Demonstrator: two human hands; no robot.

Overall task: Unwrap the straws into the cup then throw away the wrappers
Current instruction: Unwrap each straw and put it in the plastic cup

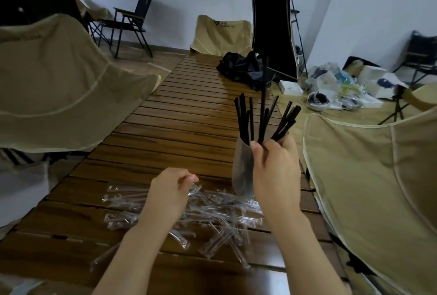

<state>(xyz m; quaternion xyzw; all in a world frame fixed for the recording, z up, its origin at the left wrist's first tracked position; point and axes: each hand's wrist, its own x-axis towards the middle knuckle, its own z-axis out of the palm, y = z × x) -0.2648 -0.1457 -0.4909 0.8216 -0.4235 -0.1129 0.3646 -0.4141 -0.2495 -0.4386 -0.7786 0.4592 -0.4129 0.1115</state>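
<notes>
The long slatted brown wooden desk [189,133] ran away from the camera, flanked by beige fabric camping chairs. The beige chair at the far end [222,32] carried a dark logo with the printed words "WATER CLEAR". A crumpled black fabric bag [241,67] lay on the far part of the desk.

The pile of clear plastic straw wrappers [212,214] was spread over the near part of the desk, in front of the cup. The translucent grey cup [243,171] stood upright on the desk just beyond the pile and held the bunch of thin black straws [246,119], which fanned out above its rim.

The right hand [274,171] was raised beside the cup, its grip pinched on one long black straw [264,96] that stood taller than the rest, the fingertips at the level of the rim. The left hand [168,193] hovered over the wrapper pile with its fingers loosely curled; whether its grip held a wrapper could not be told.
</notes>
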